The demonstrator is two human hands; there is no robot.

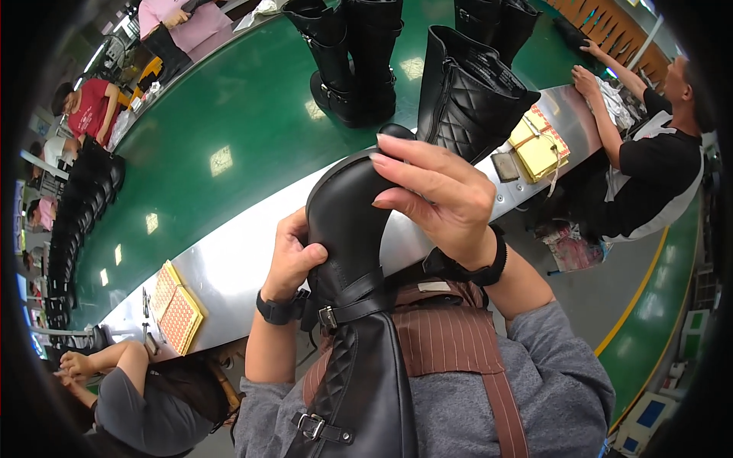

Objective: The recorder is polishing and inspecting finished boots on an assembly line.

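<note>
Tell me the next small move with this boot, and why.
Probably turn the boot a little. The left hand pinches its ankle above the strap and the right hand lies over the foot, so only one side faces up.

Boot (pixel 351 252) between hands, conveyor belt (pixel 229 130) behind.

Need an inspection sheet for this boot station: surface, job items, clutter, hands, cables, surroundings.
Surface: green conveyor belt with a bare metal edge ledge.
Job's things: black boot with buckled straps, held up over a striped brown apron.
Clutter: yellow pads and on the ledge; four more black boots standing on the belt.
Grippers: left hand grips the boot's side; right hand lies over its toe; both wrists wear black bands.
Cables: nothing seen.
Surroundings: seated co-workers at left and right, a row of boots along the far left.
</note>
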